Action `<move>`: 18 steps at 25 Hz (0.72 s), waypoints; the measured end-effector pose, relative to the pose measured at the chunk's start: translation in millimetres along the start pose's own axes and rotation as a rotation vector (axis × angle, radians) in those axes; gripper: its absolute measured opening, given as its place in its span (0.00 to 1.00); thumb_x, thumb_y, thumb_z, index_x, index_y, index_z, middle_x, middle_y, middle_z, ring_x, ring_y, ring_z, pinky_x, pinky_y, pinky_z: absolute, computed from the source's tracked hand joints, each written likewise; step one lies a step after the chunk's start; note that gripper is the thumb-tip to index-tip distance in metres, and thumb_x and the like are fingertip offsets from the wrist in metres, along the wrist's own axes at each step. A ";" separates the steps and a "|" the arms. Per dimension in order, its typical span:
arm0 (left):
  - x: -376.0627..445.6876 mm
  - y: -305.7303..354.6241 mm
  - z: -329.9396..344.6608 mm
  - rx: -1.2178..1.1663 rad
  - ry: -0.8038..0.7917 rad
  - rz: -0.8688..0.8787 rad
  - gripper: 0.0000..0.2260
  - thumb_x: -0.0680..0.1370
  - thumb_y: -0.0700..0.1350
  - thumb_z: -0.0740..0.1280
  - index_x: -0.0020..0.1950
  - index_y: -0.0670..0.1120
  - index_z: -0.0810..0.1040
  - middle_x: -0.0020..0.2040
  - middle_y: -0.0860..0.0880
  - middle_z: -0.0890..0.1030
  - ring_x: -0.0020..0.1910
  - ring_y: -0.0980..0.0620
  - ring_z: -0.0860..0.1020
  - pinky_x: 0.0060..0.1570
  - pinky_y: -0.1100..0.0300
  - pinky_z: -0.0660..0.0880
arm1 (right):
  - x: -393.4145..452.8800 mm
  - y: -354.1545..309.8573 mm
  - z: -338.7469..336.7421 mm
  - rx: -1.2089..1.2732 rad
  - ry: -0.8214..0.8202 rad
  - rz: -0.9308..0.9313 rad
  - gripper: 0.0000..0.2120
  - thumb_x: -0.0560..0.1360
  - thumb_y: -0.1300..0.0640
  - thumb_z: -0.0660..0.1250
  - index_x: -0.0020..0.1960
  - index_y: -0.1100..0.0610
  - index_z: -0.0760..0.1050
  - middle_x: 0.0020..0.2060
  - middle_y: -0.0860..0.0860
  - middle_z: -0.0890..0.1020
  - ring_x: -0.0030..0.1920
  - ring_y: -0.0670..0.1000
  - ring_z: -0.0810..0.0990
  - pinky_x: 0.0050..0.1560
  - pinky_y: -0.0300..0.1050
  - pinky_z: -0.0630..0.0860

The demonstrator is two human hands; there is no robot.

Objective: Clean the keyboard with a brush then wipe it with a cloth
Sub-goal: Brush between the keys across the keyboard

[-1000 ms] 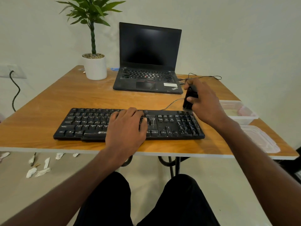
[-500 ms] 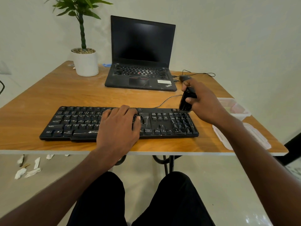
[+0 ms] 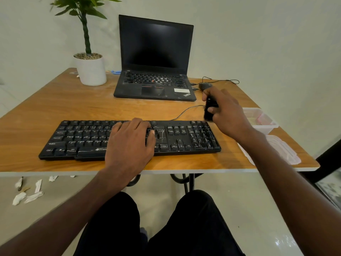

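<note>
Keyboard (image 3: 129, 139): black, dusty, lying along the near edge of a wooden table (image 3: 55, 108) against a pale wall.
Left hand (image 3: 130, 145): flat on its middle keys, fingers straight.
Right hand (image 3: 227, 115): above the keyboard's far right corner, gripping a black brush (image 3: 209, 109).
Around: laptop (image 3: 155, 60), potted plant (image 3: 90, 69), clear plastic container (image 3: 262, 119) with lid (image 3: 280, 150).

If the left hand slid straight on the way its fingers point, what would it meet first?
Probably the laptop: the left hand lies on the keyboard, fingers pointing away, with bare table between; depth is unclear.
</note>
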State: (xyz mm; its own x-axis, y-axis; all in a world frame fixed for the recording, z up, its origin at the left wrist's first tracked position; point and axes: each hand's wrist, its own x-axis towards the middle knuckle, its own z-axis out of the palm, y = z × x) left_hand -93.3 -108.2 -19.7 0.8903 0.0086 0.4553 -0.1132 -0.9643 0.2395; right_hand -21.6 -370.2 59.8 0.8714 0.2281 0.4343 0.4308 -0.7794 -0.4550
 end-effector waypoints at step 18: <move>0.7 -1.6 4.3 0.015 0.033 0.022 0.14 0.85 0.52 0.60 0.63 0.48 0.80 0.58 0.50 0.82 0.54 0.48 0.79 0.66 0.46 0.69 | 3.3 6.0 7.8 0.024 0.042 -0.039 0.21 0.79 0.70 0.66 0.61 0.44 0.78 0.56 0.52 0.79 0.57 0.53 0.79 0.50 0.53 0.83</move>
State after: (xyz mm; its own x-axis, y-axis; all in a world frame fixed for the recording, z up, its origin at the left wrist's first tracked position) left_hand -90.6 -107.9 -23.5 0.8723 -0.0045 0.4889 -0.1259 -0.9683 0.2158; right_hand -14.3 -369.6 52.4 0.8437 0.2327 0.4838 0.4698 -0.7562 -0.4556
